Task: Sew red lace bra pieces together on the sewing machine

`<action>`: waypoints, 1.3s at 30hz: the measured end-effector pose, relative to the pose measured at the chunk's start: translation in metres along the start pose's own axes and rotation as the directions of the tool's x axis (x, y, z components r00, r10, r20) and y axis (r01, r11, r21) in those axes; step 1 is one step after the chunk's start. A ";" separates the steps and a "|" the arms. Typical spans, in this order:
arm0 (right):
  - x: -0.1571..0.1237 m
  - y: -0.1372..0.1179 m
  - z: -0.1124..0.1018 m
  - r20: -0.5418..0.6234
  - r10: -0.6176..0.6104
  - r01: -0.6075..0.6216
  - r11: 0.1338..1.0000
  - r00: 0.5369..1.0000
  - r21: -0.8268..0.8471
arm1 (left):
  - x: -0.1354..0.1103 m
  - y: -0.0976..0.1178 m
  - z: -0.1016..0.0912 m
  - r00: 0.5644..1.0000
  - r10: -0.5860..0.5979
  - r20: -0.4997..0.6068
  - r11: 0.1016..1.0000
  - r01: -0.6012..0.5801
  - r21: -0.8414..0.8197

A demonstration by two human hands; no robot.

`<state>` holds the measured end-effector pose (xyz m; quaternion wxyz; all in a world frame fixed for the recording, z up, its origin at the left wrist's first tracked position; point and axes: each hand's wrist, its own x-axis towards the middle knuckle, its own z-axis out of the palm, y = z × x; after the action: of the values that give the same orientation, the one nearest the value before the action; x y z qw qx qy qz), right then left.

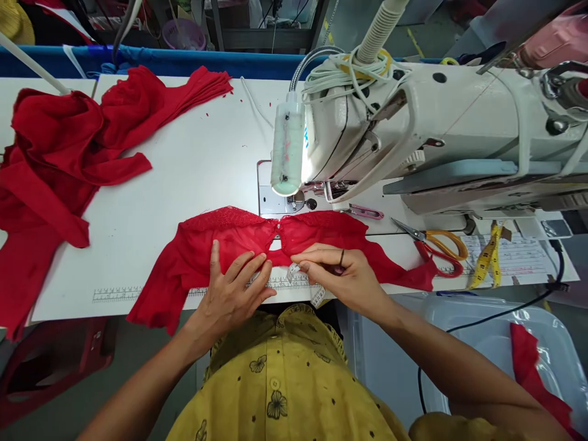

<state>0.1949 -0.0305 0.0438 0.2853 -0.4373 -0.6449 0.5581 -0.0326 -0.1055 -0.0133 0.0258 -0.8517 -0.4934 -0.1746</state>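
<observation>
A red lace garment piece [220,236], which looks like a bra, lies stretched across the white table in front of me. My left hand [239,283] rests flat on its left cup, fingers spread toward the centre gap. Over the lower edge of the right cup, my right hand [337,269] pinches a white tape measure [318,297]. Its short end [293,270] sticks out by the fingertips, just below the gap. A dark ring-like loop shows on one right finger. Part of the tape is hidden inside that hand.
The sewing machine [358,135] stands behind the garment, with a lamp [288,147] at its head. Scissors [427,240], a pink thread snipper [365,212] and a yellow tape measure [487,257] lie to the right. More red fabric [50,159] is heaped left. A clear bin [487,315] sits lower right.
</observation>
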 end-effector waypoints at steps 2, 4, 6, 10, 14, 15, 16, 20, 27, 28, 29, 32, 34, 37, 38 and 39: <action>-0.001 0.000 0.004 0.010 0.026 -0.027 0.999 1.000 0.047 | 0.000 0.000 0.000 1.000 0.000 -0.004 1.000 0.000 -0.005; -0.002 0.001 0.007 -0.006 0.067 -0.066 0.992 0.998 0.104 | -0.001 0.000 0.000 1.000 0.002 -0.011 1.000 -0.002 -0.017; -0.004 0.004 0.010 -0.054 0.092 -0.086 0.992 0.994 0.097 | -0.001 0.000 0.001 1.000 0.001 -0.016 1.000 -0.001 -0.026; -0.004 0.020 0.017 -0.157 0.002 -0.031 0.983 0.988 -0.179 | -0.002 0.000 0.002 1.000 0.002 -0.015 1.000 -0.002 -0.013; -0.002 0.033 0.019 -0.178 -0.056 -0.003 0.949 0.982 -0.315 | -0.002 0.000 0.002 1.000 -0.005 -0.011 1.000 0.005 -0.029; -0.002 0.034 0.019 -0.179 -0.060 -0.001 0.946 0.982 -0.325 | -0.001 0.000 0.002 1.000 -0.005 -0.010 1.000 0.004 -0.026; -0.001 0.034 0.019 -0.181 -0.063 0.000 0.944 0.981 -0.329 | -0.001 0.000 0.002 1.000 -0.003 -0.007 1.000 0.003 -0.021; -0.001 0.032 0.017 -0.180 -0.082 0.018 0.942 0.980 -0.334 | 0.000 0.000 0.001 1.000 0.003 0.003 1.000 -0.003 0.006; -0.002 0.034 0.019 -0.176 -0.070 0.003 0.935 0.982 -0.356 | 0.001 0.000 0.000 1.000 0.009 0.003 1.000 -0.009 0.025; -0.001 0.033 0.019 -0.172 -0.058 -0.007 0.935 0.983 -0.355 | 0.002 0.000 0.000 1.000 0.007 0.005 1.000 -0.007 0.024; -0.001 0.033 0.018 -0.167 -0.049 -0.014 0.935 0.985 -0.355 | 0.002 0.000 0.000 1.000 0.006 0.007 1.000 -0.006 0.022; 0.001 0.029 0.016 -0.152 -0.037 -0.022 0.931 0.988 -0.365 | 0.003 0.001 -0.002 1.000 -0.004 0.011 1.000 0.004 0.014; 0.002 0.028 0.015 -0.137 -0.026 -0.027 0.928 0.990 -0.373 | 0.004 0.001 -0.003 1.000 -0.012 0.015 1.000 0.012 0.007; 0.003 0.028 0.013 -0.122 -0.029 -0.021 0.922 0.992 -0.387 | 0.004 0.001 -0.003 1.000 -0.018 0.009 1.000 0.018 0.003; 0.002 0.029 0.013 -0.125 -0.029 -0.023 0.918 0.992 -0.396 | 0.004 0.001 -0.003 1.000 -0.017 0.003 1.000 0.017 0.003; 0.002 0.030 0.013 -0.133 -0.026 -0.031 0.914 0.991 -0.405 | 0.005 0.001 -0.003 1.000 -0.015 -0.006 1.000 0.015 0.003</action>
<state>0.1902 -0.0346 0.0118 0.2307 -0.5247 -0.7253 0.3812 -0.0304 -0.1027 -0.0092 0.0275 -0.8474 -0.4999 -0.1767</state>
